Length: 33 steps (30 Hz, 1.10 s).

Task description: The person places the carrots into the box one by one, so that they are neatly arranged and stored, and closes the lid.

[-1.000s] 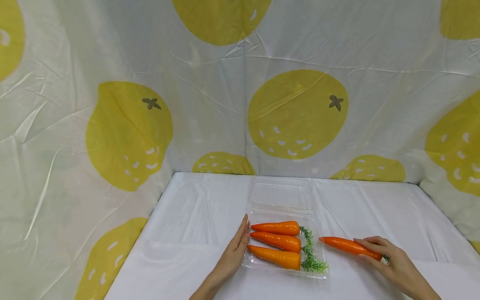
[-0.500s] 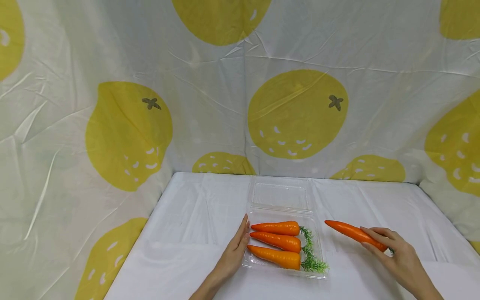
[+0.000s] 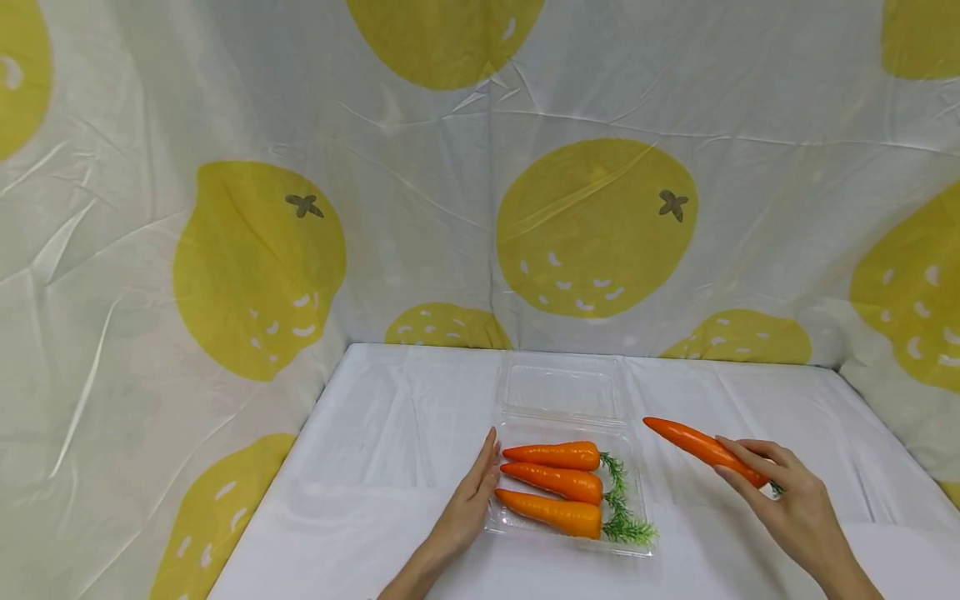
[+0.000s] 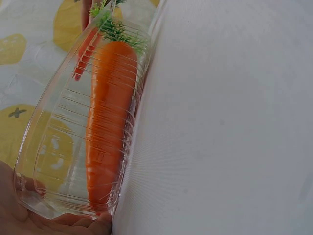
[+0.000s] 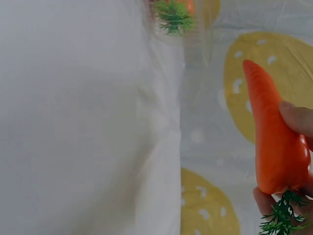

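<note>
A clear plastic clamshell container (image 3: 641, 483) lies unfolded on the white cloth, its lid (image 3: 558, 390) laid back away from me. Three orange carrots with green tops, the nearest carrot (image 3: 558, 514) lighter in colour, lie side by side in the base, tips to the left. My left hand (image 3: 465, 508) rests along the container's left wall, fingers fairly straight. In the left wrist view, a carrot (image 4: 111, 112) shows through the ribbed side. To the right of the container, my right hand (image 3: 791, 492) pinches another carrot (image 3: 701, 446) by its thick end, tip raised and pointing left.
A white cloth (image 3: 405, 408) covers the table. Behind it and at both sides hangs a pale curtain (image 3: 420, 208) printed with big yellow lemons.
My right hand has lifted the carrot off the cloth and moved it up and away from me, its tip now higher. The left hand and container have stayed in place.
</note>
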Each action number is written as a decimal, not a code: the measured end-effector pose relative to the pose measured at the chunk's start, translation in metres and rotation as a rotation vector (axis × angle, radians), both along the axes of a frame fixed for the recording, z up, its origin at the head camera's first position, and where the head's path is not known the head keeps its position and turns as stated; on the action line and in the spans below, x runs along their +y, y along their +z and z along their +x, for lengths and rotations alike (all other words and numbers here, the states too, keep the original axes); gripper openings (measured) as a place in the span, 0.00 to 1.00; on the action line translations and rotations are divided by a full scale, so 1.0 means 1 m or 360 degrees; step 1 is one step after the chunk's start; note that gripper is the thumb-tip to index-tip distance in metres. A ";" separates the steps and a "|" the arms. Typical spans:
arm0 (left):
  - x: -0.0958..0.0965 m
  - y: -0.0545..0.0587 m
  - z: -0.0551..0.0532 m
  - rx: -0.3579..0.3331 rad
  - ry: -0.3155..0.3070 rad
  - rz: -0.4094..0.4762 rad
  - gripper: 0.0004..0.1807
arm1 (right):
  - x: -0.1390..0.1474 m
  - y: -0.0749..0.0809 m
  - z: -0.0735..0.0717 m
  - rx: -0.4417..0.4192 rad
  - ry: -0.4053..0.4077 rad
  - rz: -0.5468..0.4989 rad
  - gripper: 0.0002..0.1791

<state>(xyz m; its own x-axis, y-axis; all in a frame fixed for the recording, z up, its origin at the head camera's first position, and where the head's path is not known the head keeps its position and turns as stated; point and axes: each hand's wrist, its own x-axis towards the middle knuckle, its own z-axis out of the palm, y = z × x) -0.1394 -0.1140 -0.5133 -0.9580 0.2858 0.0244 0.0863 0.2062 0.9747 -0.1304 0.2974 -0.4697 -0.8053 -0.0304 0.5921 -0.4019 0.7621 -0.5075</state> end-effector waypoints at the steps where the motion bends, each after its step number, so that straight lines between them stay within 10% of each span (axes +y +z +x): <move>1: 0.000 0.000 0.000 0.0001 -0.0004 0.0003 0.33 | -0.002 0.001 0.000 0.0003 0.0014 -0.0012 0.27; 20: -0.001 -0.003 -0.001 0.0011 -0.0009 0.0010 0.33 | -0.064 0.010 -0.009 0.0020 0.0332 0.0091 0.27; 33: -0.001 -0.003 -0.001 0.0009 -0.0010 0.0022 0.33 | -0.098 0.002 -0.008 -0.0222 0.0491 0.0085 0.20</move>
<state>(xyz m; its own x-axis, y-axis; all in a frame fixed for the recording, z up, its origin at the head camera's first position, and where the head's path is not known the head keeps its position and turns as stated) -0.1399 -0.1146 -0.5164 -0.9560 0.2913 0.0341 0.0933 0.1920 0.9770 -0.1387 0.1992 -0.4676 -0.8264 -0.3130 0.4680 -0.5472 0.6425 -0.5364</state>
